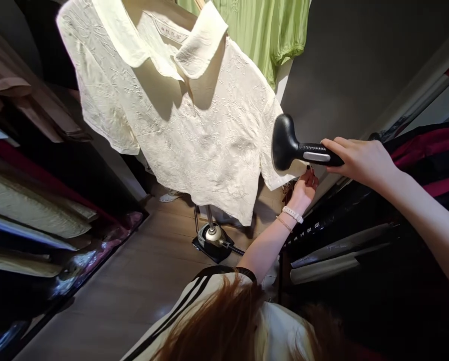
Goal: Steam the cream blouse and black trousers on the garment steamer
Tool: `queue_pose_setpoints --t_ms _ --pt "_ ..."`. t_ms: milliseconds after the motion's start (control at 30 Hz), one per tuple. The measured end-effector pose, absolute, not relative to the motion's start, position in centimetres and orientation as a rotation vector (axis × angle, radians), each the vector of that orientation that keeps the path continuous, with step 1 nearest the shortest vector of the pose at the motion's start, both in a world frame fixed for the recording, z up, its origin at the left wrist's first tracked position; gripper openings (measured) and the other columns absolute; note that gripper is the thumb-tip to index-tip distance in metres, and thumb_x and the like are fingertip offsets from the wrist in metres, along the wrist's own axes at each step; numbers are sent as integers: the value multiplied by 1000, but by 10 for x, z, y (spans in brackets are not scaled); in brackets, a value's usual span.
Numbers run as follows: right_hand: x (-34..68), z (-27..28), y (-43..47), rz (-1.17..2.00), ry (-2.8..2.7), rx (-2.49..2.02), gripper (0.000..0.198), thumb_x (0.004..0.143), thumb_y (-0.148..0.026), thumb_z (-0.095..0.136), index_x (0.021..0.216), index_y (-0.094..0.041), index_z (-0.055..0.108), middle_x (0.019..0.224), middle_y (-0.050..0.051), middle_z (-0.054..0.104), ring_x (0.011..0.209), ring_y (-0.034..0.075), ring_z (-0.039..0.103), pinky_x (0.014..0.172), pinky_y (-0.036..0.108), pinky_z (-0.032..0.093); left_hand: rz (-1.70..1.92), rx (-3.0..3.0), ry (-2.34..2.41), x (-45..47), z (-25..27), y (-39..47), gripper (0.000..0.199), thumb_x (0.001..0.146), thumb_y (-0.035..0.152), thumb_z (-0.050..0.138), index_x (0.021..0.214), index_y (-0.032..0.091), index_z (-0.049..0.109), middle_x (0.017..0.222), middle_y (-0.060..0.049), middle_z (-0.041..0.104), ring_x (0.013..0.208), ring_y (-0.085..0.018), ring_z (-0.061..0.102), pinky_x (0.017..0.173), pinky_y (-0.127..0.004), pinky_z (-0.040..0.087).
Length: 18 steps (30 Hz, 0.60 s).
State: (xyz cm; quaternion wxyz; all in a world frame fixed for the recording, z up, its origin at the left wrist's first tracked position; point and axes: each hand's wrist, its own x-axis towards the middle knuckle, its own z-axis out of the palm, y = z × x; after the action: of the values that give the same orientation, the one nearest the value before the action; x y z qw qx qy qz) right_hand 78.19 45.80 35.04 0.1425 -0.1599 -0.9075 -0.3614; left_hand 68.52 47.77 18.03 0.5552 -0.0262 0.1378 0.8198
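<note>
A cream embroidered short-sleeved shirt (209, 135) with a wide collar hangs in front of me. My right hand (354, 155) is wrapped round the black handle of a garment steamer head (284, 140), whose face lies against the sleeve on the right side. Just below it, my left hand (306, 186) pinches the hem of that same sleeve, its fingertips partly hidden by the cloth. A white band and a thin bracelet circle the left wrist.
The steamer base (212, 235) with its pole and hose stands on the wooden floor (134, 281) under the shirt. Behind hangs a green garment (254, 30). Racks of clothes (32, 205) line the left, and more dark and red clothes (431, 155) hang at the right.
</note>
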Motion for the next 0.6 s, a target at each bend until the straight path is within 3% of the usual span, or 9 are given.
queue_pose_setpoints --t_ms 233,600 --pt "768 347 454 -1032 -2696 -414 44 98 -52 52 129 -21 57 97 5 67 75 18 58 61 29 23 1925 -64 168 687 173 457 16 88 0 59 85 16 63 99 -4 69 99 -13 67 98 -30 49" --pt "761 343 444 -1070 -2606 -480 47 100 -52 49 130 -16 55 98 8 66 79 19 58 63 30 25 1918 -114 179 694 182 449 15 89 1 60 84 14 65 95 -5 72 104 -15 69 93 -27 52"
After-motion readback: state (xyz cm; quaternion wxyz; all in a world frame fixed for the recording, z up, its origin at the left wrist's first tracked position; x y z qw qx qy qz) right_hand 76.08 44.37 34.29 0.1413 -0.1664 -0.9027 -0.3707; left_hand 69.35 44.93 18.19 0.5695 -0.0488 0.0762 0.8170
